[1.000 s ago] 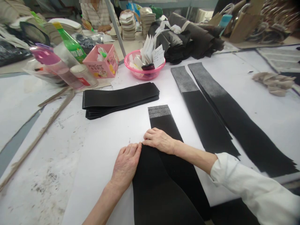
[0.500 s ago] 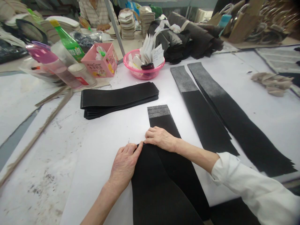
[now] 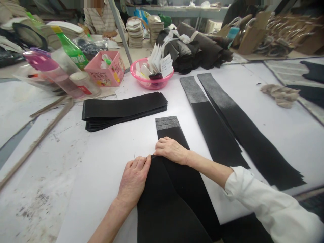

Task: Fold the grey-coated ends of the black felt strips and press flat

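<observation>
A wide black fabric strip (image 3: 164, 199) runs toward me, and both hands pinch its far edge. My left hand (image 3: 135, 180) is closed on the strip's left corner, thumb against the edge. Close beside it, fingers curled, my right hand (image 3: 170, 150) grips the same edge farther right. Beneath lies a stack of black strips (image 3: 169, 133) with grey, speckled far ends, partly covered by my right hand and the held strip. To the right are two more groups of black strips, a nearer one (image 3: 215, 130) and a farther one (image 3: 248, 128), both grey at the far end.
A folded black stack (image 3: 124, 107) lies left of centre. Behind it stand a pink basin (image 3: 152, 82) with papers, a pink box (image 3: 106, 74) and bottles. Dark fabric rolls (image 3: 192, 50) lie at the back; beige scraps (image 3: 279, 95) lie right. Another person (image 3: 103, 20) sits opposite.
The view has shifted slightly, so most things sit a little lower and farther left. Both hands keep their grip on the strip's edge, with the left thumb drawn in slightly.
</observation>
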The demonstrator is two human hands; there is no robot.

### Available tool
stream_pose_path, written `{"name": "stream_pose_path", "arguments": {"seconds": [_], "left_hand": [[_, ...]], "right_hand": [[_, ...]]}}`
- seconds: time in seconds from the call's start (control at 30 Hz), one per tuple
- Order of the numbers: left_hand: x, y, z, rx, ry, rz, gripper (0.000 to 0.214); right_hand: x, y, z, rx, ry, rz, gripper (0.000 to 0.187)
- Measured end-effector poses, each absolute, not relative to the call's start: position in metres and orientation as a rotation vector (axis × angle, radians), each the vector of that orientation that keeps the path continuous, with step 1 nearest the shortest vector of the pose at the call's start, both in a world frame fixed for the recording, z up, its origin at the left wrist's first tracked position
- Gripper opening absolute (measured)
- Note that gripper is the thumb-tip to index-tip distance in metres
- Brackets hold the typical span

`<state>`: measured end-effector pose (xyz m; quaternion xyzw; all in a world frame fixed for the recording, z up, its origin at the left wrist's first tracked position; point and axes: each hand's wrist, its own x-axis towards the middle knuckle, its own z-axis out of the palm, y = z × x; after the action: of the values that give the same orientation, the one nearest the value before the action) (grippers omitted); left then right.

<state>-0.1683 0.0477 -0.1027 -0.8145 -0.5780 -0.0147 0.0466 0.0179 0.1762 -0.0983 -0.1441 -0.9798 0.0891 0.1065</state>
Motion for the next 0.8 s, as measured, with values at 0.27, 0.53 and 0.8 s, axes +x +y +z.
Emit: {"name": "stream_pose_path", "arguments": {"seconds": [0.27,0.53,0.8], "left_hand": [[-0.168,0.049,-0.103,-2.501,-1.805,-0.035,0.045],[-0.171,0.053,-0.101,-2.529,-1.822,0.006,0.049],[-0.161,0.055,-0.092,-2.483,-1.718,0.166,0.048]], "right_hand": [[0.026,0.177,-0.1,-0.432,-2.889,0.259,0.023],[0.028,0.176,-0.099,-0.398,-2.896,0.197,0.021],[0.027,0.165,-0.095,-0.488,-2.896,0.207,0.022]]}}
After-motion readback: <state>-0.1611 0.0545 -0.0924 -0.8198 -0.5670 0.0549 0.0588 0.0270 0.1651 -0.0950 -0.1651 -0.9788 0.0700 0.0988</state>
